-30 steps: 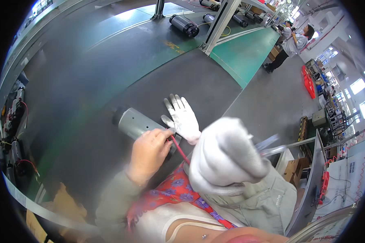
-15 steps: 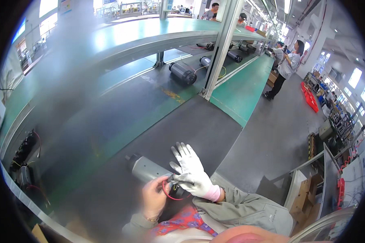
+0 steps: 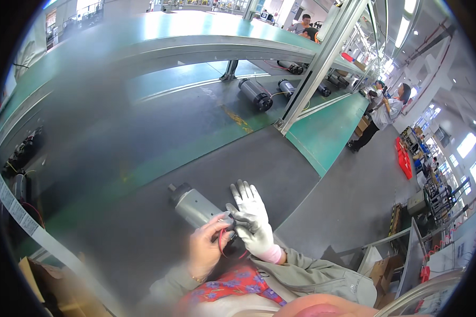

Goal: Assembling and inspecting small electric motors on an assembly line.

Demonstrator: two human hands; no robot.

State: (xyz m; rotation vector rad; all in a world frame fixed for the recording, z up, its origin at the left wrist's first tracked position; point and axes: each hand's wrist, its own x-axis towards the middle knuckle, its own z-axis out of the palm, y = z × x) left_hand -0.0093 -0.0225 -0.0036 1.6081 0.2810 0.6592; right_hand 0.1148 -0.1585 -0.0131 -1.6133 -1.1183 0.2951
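Note:
A grey cylindrical motor (image 3: 197,207) lies on the dark work surface in front of me, its shaft end pointing up and left. My bare left hand (image 3: 206,251) is at the motor's near end, its fingers pinched together at a looped red wire (image 3: 220,246). The fingertips partly cover that end and whatever else they touch. Close beside them is my right hand (image 3: 255,224), in a white glove with greyish fingers. Several gloved fingers stretch out away from me, while the thumb and forefinger point toward the left hand, apart from each other.
More motors (image 3: 255,95) lie on the far surface under a raised green shelf (image 3: 185,26). A metal post (image 3: 322,63) rises at the surface's right part. Cardboard boxes (image 3: 383,274) stand at lower right. Two people (image 3: 383,113) stand beyond the green bench.
The view has shifted, so the background sits farther right. My left fingers have moved up against the motor's near end; my right thumb and forefinger have drawn back from them and spread.

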